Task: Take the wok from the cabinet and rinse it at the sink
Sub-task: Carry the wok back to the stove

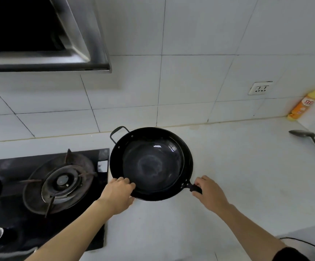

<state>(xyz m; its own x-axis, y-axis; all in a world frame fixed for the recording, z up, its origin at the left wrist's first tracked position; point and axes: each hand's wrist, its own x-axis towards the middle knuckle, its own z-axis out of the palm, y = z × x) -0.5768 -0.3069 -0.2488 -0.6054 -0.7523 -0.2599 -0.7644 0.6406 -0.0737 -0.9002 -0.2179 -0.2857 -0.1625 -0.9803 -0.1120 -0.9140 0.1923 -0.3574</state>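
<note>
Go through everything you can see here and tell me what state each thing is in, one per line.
wok: upright, held at rim and handle
left hand: grips the wok's near rim
right hand: grips the wok's handle
gas burner: unlit, nothing on it
ladle: lying on the counter
orange bottle: standing, capped
wall socket: nothing plugged in

Black wok (151,164) between left hand (119,193) and right hand (208,194), on countertop (237,166).

Bare forearms; dark sleeve (292,256) on right arm

Home kitchen, gas stove (62,180), range hood (45,34), tiled wall (190,81)
</note>
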